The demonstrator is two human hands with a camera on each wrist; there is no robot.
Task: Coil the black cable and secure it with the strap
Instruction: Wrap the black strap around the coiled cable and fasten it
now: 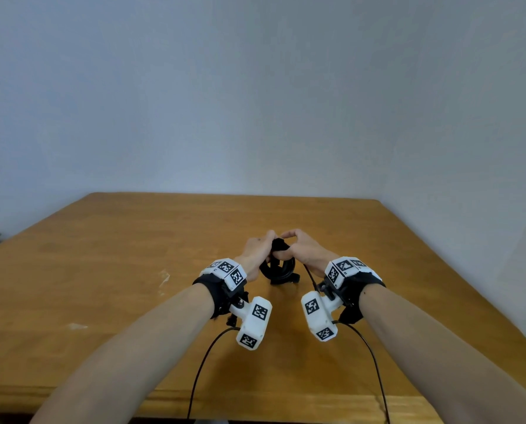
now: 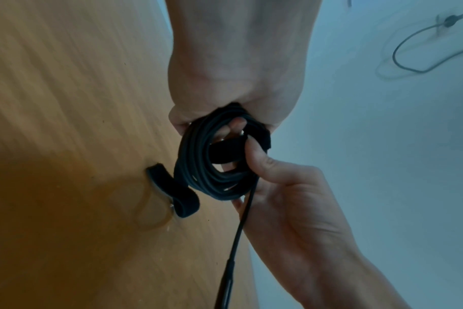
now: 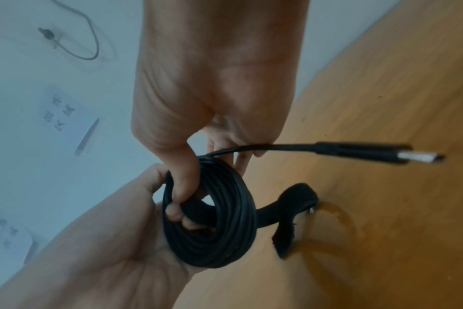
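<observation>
Cable (image 3: 214,227) coiled between my hands, left hand (image 1: 257,249) fingers curled round it, right hand (image 1: 301,249) pinching strap (image 2: 225,153), table (image 1: 133,255) below.

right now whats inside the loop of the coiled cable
Through the black cable coil runs the strap, with fingertips of the right hand hooked in. The left hand covers the coil's far side.

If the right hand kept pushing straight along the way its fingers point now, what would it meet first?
The right hand already grips the coiled black cable, its fingers hooked over the loops. Straight on, it would likely press into the left hand cupping the coil; depth is unclear.
</observation>
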